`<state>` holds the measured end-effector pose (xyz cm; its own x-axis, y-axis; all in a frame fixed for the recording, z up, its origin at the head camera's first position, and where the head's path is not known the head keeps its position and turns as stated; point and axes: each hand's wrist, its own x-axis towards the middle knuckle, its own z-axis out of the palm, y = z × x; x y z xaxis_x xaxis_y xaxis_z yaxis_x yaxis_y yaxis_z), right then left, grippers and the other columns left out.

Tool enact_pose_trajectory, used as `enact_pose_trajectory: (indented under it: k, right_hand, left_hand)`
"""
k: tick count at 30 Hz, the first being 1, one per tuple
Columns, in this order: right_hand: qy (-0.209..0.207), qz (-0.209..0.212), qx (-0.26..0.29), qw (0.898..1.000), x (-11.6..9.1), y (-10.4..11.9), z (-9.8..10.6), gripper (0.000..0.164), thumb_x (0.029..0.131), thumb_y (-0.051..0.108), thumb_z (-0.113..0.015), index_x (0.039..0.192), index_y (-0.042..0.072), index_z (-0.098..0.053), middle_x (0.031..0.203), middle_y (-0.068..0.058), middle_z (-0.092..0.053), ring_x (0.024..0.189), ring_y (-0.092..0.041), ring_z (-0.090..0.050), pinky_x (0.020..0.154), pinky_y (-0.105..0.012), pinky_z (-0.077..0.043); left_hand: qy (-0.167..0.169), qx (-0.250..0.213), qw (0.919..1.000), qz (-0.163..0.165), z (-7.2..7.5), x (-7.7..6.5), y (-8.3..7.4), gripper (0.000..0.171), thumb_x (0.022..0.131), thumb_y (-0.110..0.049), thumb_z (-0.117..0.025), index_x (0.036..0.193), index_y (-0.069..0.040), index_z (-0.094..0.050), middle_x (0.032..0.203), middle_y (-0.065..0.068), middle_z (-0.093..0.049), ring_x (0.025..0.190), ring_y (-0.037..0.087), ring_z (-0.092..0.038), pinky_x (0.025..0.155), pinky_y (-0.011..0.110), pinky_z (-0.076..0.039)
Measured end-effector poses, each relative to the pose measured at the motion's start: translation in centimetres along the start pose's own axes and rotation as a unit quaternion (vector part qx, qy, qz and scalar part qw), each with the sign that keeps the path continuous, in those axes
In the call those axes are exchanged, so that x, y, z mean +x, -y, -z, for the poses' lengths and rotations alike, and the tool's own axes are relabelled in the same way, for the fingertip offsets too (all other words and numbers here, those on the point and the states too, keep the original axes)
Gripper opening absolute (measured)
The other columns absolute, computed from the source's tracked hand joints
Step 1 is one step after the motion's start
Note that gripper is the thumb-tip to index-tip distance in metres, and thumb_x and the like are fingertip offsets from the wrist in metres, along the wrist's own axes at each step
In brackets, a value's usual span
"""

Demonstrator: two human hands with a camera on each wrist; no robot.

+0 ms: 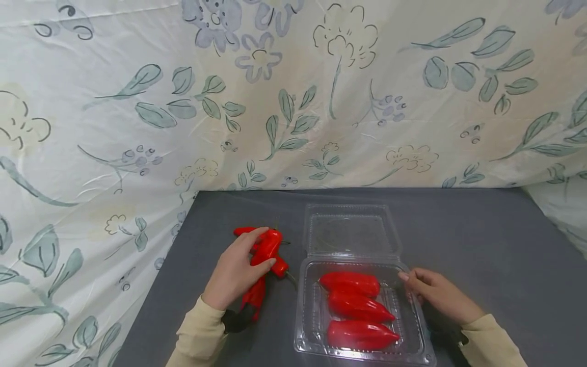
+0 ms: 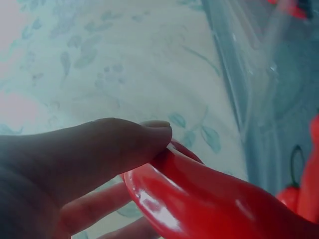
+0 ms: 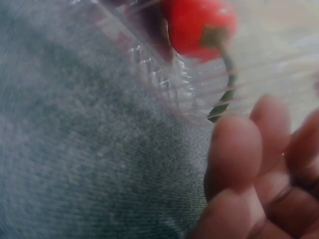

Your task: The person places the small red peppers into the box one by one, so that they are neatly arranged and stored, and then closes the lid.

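Note:
My left hand (image 1: 236, 270) grips a red pepper (image 1: 267, 248) at the pile on the left; the left wrist view shows the thumb on top of this glossy pepper (image 2: 199, 199) and fingers beneath. Other red peppers (image 1: 255, 295) lie under and around that hand, partly hidden by it. A clear plastic clamshell container (image 1: 300, 316) stands open to their right, with three red peppers (image 1: 359, 304) lying side by side in its base. At the container's right rim, my right hand (image 1: 442, 295) holds the edge with curled fingers.
The container's lid (image 1: 348, 229) is folded back flat on the dark grey tabletop (image 1: 481, 239). A floral cloth (image 1: 293, 102) hangs behind the table and along its left side.

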<state>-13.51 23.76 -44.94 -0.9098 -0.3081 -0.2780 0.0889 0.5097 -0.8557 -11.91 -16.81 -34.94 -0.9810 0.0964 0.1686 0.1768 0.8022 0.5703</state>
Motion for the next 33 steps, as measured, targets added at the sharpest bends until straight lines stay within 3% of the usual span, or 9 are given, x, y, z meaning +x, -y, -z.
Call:
enact_pose_trajectory:
  k: [13, 18, 33]
  right_hand:
    - [-0.001, 0.001, -0.006, 1.0, 0.1, -0.1, 0.1, 0.036, 0.098, 0.036, -0.052, 0.084, 0.003, -0.055, 0.076, -0.008, -0.058, 0.065, -0.015, -0.054, 0.057, -0.028, -0.045]
    - [-0.002, 0.001, -0.009, 1.0, 0.3, -0.2, 0.3, 0.036, 0.098, 0.036, -0.051, 0.084, 0.003, -0.054, 0.077, -0.008, -0.058, 0.065, -0.016, -0.054, 0.058, -0.028, -0.046]
    - [-0.005, -0.005, -0.013, 1.0, 0.3, -0.3, 0.3, 0.036, 0.097, 0.037, -0.052, 0.084, 0.004, -0.055, 0.078, -0.009, -0.06, 0.067, -0.018, -0.056, 0.06, -0.029, -0.049]
  left_hand:
    - [0.032, 0.0, 0.9988, -0.036, -1.0, 1.0, -3.1, 0.069, 0.074, -0.022, -0.082, 0.136, -0.019, -0.052, 0.118, 0.002, -0.061, 0.096, 0.018, -0.057, 0.07, 0.033, -0.056]
    - [0.046, 0.003, 0.9965, -0.07, -1.9, 1.7, -3.9, 0.068, 0.074, -0.023, -0.081, 0.135, -0.019, -0.052, 0.117, 0.002, -0.061, 0.097, 0.017, -0.058, 0.073, 0.032, -0.056]
    - [0.121, 0.046, 0.9761, -0.175, -6.1, 3.6, -7.4, 0.068, 0.074, -0.024, -0.082, 0.135, -0.024, -0.052, 0.112, 0.002, -0.061, 0.096, 0.014, -0.058, 0.073, 0.022, -0.053]
